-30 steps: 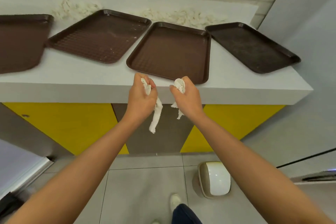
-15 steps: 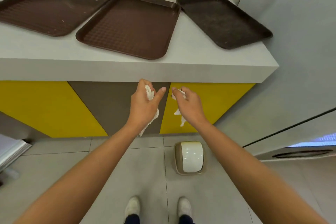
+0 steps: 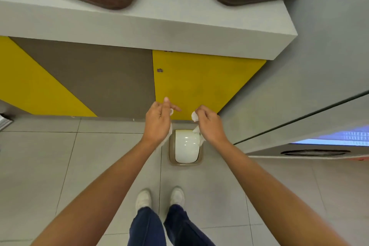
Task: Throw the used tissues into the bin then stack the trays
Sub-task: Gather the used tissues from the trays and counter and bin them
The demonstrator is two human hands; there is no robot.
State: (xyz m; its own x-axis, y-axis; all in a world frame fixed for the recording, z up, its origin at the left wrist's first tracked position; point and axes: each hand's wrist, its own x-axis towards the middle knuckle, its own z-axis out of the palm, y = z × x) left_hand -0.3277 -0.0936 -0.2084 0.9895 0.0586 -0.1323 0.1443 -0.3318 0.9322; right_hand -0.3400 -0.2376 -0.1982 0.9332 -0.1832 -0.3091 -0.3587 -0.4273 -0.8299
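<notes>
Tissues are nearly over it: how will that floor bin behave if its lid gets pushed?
The bin looks small and plastic, so probably light; a hard push may slide it on the glossy floor. Its white domed lid likely swings inward under a light touch. Limp tissues alone may not open it.

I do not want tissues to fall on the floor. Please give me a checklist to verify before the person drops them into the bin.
1. Left hand holds the left tissue: ok.
2. Right hand pinches the right tissue: ok.
3. Both hands right above the bin: cannot tell; in this view they flank its far end.
4. Lid open: not ok; the white lid looks closed.
5. Room inside the bin: cannot tell; the lid hides it.
</notes>
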